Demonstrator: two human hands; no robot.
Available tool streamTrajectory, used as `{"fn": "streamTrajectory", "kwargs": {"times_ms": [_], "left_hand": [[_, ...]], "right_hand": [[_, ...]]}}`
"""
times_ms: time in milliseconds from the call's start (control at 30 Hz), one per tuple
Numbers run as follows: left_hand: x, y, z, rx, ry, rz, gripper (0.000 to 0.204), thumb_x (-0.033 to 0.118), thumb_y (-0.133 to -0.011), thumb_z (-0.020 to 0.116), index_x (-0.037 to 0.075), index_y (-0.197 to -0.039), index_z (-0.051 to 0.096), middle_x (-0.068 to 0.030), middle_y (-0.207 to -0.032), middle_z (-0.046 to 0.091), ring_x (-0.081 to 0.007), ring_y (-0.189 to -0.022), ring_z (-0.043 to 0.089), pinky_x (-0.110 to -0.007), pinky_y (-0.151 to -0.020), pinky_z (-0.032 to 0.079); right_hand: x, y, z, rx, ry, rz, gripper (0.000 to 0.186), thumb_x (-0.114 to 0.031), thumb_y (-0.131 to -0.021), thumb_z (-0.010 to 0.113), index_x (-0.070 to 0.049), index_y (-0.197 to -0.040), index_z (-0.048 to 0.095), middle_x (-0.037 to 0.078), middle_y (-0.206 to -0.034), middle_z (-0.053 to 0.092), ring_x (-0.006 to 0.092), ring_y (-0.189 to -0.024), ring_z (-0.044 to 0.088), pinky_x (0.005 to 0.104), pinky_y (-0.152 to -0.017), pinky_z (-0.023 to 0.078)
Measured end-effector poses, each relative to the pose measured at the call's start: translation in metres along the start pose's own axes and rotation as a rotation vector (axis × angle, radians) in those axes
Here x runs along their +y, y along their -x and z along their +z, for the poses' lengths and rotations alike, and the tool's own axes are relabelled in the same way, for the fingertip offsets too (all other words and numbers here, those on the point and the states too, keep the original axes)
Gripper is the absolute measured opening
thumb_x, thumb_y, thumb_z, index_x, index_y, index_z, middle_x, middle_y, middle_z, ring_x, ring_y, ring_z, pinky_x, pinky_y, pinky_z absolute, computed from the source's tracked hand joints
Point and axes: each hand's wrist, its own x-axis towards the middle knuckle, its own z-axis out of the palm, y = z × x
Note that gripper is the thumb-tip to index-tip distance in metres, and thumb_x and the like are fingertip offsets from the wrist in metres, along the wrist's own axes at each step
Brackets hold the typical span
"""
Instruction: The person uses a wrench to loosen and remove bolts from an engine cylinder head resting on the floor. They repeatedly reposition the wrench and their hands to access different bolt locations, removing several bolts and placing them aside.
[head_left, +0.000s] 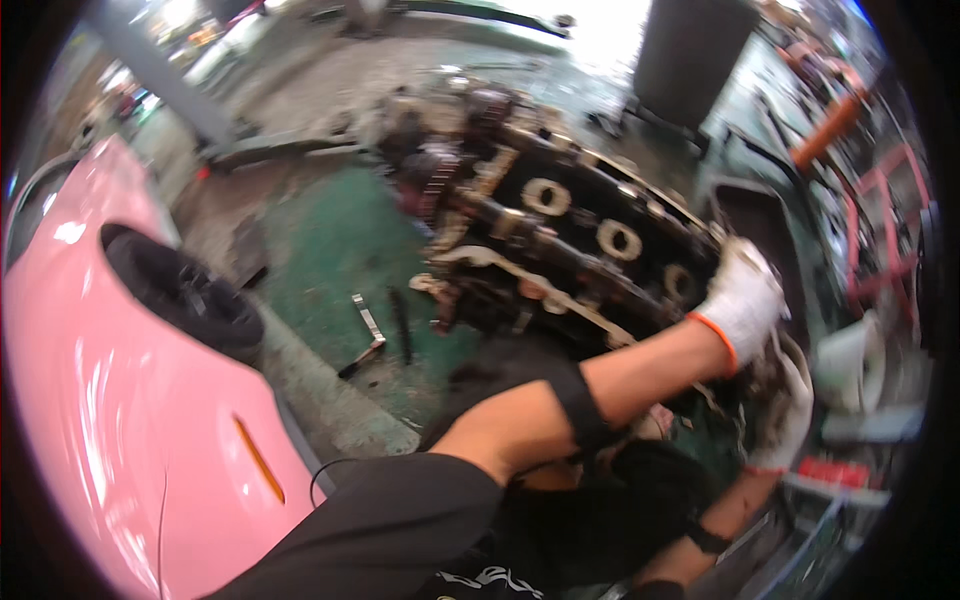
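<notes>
Left hand: my white-gloved left hand (742, 298) with its orange cuff is at the right end of the engine, seemingly touching it; blur hides the fingers, so I cannot tell how far they are spread or what they grip.
Right hand: my white-gloved right hand (788, 412) is just below the left, beside that same end; I cannot tell its spread or whether it has hold of anything.
Engine: the black-and-tan metal engine assembly (585, 222) lies ahead of me, its long shafts and round openings facing up.
Handling: I judge it heavy and stiff, probably oily, so slippery through gloves.
Hold: I would favour the solid outer casting at both ends, keeping off the shafts and thin edges.
Black tray: a dark rectangular tray (752, 192) lies just past the left hand.
Green floor: a silver bent hand tool (368, 322) lies left of the engine.
Pink car: a glossy pink car body (190, 400) fills my far left.
</notes>
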Motion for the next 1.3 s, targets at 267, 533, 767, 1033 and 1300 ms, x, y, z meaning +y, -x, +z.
{"fn": "streamTrajectory", "kwargs": {"times_ms": [267,533,767,1033,1300], "left_hand": [[-0.013,0.020,-0.004,0.243,-0.019,0.058,0.023,0.019,-0.090,0.059,0.007,-0.103,0.074,-0.0143,-0.103,0.072,-0.0299,-0.104,0.066,-0.046,-0.096,0.047],[-0.026,0.019,0.003,0.275,-0.019,0.124,0.020,0.021,-0.089,0.063,0.007,-0.100,0.072,-0.0132,-0.099,0.072,-0.0301,-0.100,0.066,-0.045,-0.092,0.048],[-0.029,0.021,0.007,0.402,-0.013,0.173,0.018,0.019,-0.089,0.061,0.003,-0.097,0.068,-0.0119,-0.089,0.066,-0.0277,-0.090,0.063,-0.040,-0.082,0.048],[-0.020,0.022,0.002,0.273,0.010,0.099,0.019,0.017,-0.091,0.058,0.004,-0.099,0.070,-0.0121,-0.093,0.068,-0.0274,-0.093,0.064,-0.043,-0.086,0.047],[-0.015,0.018,-0.001,0.194,0.053,0.046,0.019,0.018,-0.091,0.059,0.006,-0.097,0.072,-0.0121,-0.094,0.070,-0.0286,-0.095,0.065,-0.046,-0.090,0.047]], "right_hand": [[-0.004,0.007,0.031,0.134,0.198,-0.121,0.034,-0.004,-0.092,0.069,0.005,-0.124,0.066,0.007,-0.105,0.072,0.0101,-0.084,0.064,0.0231,-0.070,0.051],[-0.002,0.002,0.039,0.223,0.418,-0.231,0.025,-0.009,-0.090,0.080,0.004,-0.111,0.074,0.000,-0.085,0.069,0.0024,-0.069,0.056,0.0191,-0.059,0.041],[0.006,-0.008,0.031,0.220,0.433,-0.280,0.023,-0.009,-0.089,0.083,0.003,-0.106,0.076,0.003,-0.095,0.075,0.0059,-0.084,0.064,0.0213,-0.075,0.050],[0.014,-0.014,0.026,0.300,0.457,-0.341,0.016,-0.012,-0.094,0.079,0.001,-0.103,0.076,0.000,-0.087,0.072,0.0046,-0.079,0.061,0.0205,-0.071,0.047],[0.007,-0.052,0.022,0.421,0.067,-0.245,0.024,-0.021,-0.098,0.074,0.002,-0.092,0.069,0.006,-0.076,0.070,0.0072,-0.043,0.049,0.0240,-0.039,0.034]]}}
